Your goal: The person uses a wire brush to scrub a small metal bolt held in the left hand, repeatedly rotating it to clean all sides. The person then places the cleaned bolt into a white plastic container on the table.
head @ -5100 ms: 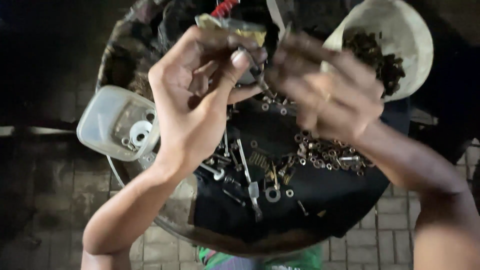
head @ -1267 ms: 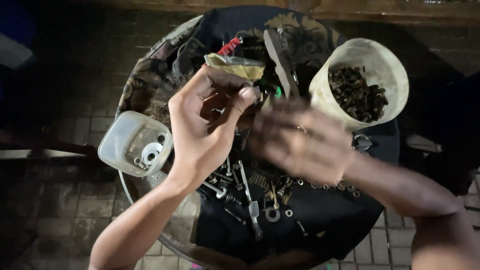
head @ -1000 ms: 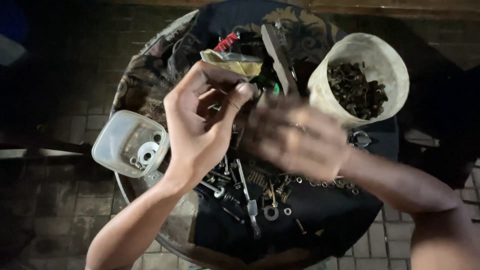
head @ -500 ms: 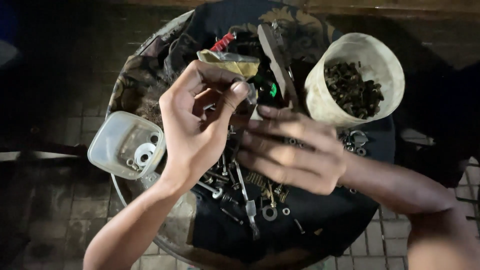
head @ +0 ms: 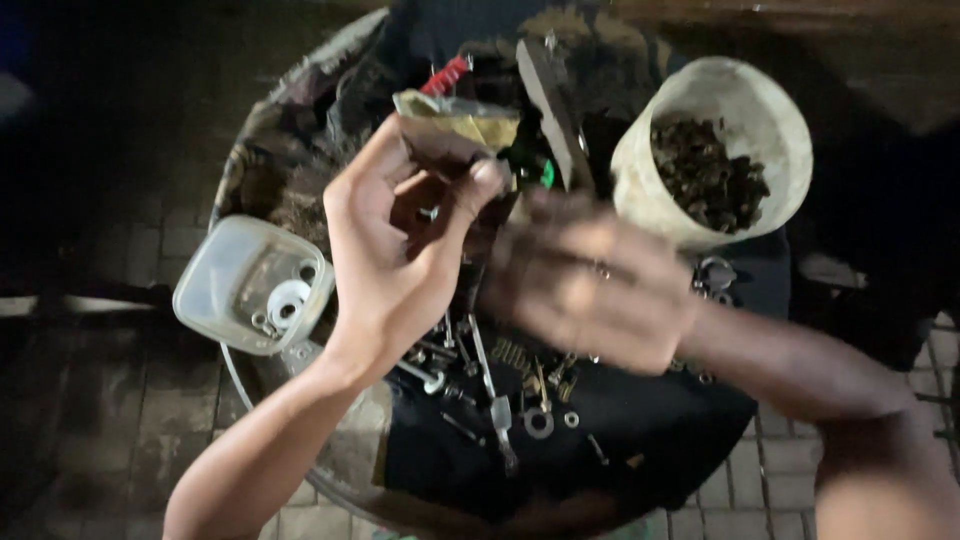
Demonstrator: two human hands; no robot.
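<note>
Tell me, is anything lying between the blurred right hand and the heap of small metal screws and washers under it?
Nothing visible does. The right hand hovers directly over the loose metal screws and washers on the dark round tray. The left hand, pinching something tiny, sits beside it, not beneath it.

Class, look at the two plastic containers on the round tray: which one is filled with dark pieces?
The tall round cream tub at the upper right, heaped with dark small pieces. The clear square plastic container at the left edge holds only a white ring-shaped part and a few small bits.
</note>
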